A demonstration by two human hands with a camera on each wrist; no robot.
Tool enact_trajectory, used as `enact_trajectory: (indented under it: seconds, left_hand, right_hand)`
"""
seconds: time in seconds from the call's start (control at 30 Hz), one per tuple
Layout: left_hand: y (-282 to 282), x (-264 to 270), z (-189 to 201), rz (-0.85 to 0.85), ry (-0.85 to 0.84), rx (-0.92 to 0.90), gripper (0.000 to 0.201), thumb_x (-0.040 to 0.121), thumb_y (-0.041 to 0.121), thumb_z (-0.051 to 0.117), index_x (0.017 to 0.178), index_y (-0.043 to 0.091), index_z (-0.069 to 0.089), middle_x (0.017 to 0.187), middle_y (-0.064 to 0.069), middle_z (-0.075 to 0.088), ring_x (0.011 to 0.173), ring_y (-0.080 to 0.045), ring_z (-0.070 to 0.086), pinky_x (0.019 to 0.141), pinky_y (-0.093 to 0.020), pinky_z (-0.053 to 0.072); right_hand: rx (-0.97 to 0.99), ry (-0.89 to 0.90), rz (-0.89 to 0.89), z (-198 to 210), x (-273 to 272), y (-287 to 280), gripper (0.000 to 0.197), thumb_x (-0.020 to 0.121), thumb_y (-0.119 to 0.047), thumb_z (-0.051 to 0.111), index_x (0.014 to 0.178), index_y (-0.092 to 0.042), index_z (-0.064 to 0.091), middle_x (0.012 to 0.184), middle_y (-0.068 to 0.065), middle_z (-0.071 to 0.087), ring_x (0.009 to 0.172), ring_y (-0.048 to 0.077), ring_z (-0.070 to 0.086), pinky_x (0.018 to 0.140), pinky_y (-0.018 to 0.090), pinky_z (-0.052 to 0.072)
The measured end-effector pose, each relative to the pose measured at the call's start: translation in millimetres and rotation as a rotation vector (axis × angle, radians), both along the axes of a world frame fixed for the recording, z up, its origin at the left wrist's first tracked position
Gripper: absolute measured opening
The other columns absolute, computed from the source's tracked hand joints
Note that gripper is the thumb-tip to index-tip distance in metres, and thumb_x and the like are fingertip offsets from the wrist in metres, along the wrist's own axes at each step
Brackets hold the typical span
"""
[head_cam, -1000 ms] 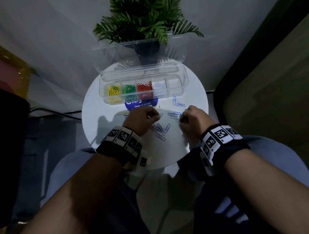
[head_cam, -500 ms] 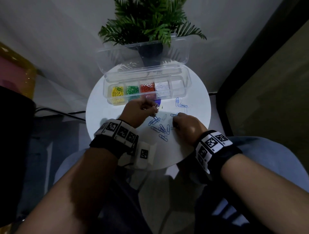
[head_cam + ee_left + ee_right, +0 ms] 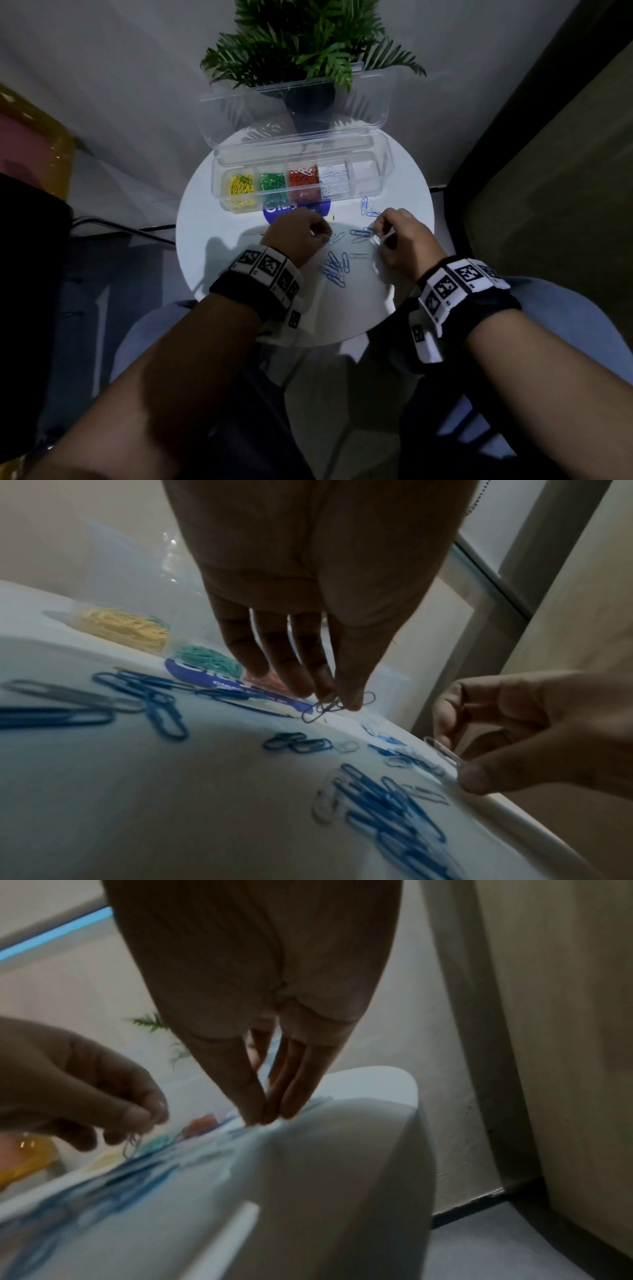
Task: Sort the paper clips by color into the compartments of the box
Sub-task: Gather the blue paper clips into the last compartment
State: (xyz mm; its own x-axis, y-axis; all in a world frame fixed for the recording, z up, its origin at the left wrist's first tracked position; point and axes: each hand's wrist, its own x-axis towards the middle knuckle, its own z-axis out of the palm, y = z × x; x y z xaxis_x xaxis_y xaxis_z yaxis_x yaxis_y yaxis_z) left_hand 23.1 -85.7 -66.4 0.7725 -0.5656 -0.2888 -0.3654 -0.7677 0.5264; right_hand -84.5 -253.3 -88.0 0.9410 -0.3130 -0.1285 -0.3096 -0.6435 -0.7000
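Note:
A clear box (image 3: 383, 171) stands open at the back of the round white table (image 3: 219, 253). Left to right its compartments hold yellow (image 3: 241, 186), green (image 3: 272, 181), red (image 3: 303, 178) and white clips (image 3: 330, 181); the rightmost looks bare. Loose blue clips (image 3: 335, 269) and a few white ones lie in front. My left hand (image 3: 325, 234) pinches a small bunch of clips (image 3: 325, 706) just above the table. My right hand (image 3: 380, 236) pinches one white clip (image 3: 441, 750) between thumb and finger, its fingertips (image 3: 262, 1118) down at the table near the right edge.
The box's lid (image 3: 294, 109) stands raised behind it, against a potted plant (image 3: 308, 44). A blue round sticker (image 3: 294, 210) lies on the table in front of the box. The table edge (image 3: 411, 1123) drops off close to my right hand.
My right hand reached into the middle of the loose clips and has drawn back to the right with a white clip. My left hand stays in front of the box, pinching clips.

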Motion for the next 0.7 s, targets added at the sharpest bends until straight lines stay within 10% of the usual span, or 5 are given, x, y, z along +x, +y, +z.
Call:
enact_trajectory:
  seconds: [0.1, 0.23, 0.43, 0.7]
  left_hand:
    - [-11.9, -1.3, -0.1, -0.028, 0.004, -0.016, 0.017, 0.084, 0.016, 0.064, 0.101, 0.014, 0.067, 0.097, -0.002, 0.067, 0.089, -0.016, 0.06, 0.078, -0.021, 0.039]
    - [-21.0, -1.9, -4.6, -0.061, 0.01, 0.01, 0.025, 0.085, 0.011, 0.062, 0.11, 0.013, 0.063, 0.097, -0.004, 0.07, 0.089, -0.015, 0.061, 0.079, -0.021, 0.041]
    - [-13.5, 6.4, -8.6, 0.011, -0.06, -0.056, 0.022, 0.09, 0.014, 0.054, 0.108, 0.011, 0.066, 0.11, -0.007, 0.067, 0.1, -0.021, 0.06, 0.081, -0.017, 0.036]
    - [-24.0, 4.4, -14.4, -0.228, -0.244, 0.282, 0.024, 0.084, 0.039, 0.062, 0.105, 0.027, 0.064, 0.117, 0.0, 0.057, 0.115, -0.022, 0.048, 0.099, -0.038, 0.035]
  right_hand:
    - [0.073, 0.025, 0.068, 3.2, -0.3, 4.2, 0.023, 0.079, 0.001, 0.056, 0.096, -0.011, 0.066, 0.086, 0.009, 0.062, 0.073, 0.019, 0.053, 0.065, 0.006, 0.037]
    - [-0.107, 0.165, 0.228, 3.3, 5.8, 13.5, 0.021, 0.08, -0.003, 0.055, 0.094, -0.005, 0.069, 0.094, 0.018, 0.062, 0.089, 0.029, 0.059, 0.073, 0.024, 0.035]
    - [-0.194, 0.212, 0.237, 4.2, 5.8, 20.4, 0.02, 0.083, -0.009, 0.054, 0.098, -0.006, 0.068, 0.102, 0.017, 0.058, 0.094, 0.032, 0.058, 0.074, 0.024, 0.037]
    - [-0.151, 0.294, 0.209, 4.8, 12.9, 18.5, 0.02, 0.088, -0.016, 0.054, 0.101, -0.008, 0.067, 0.106, 0.017, 0.054, 0.098, 0.032, 0.056, 0.075, 0.021, 0.032]
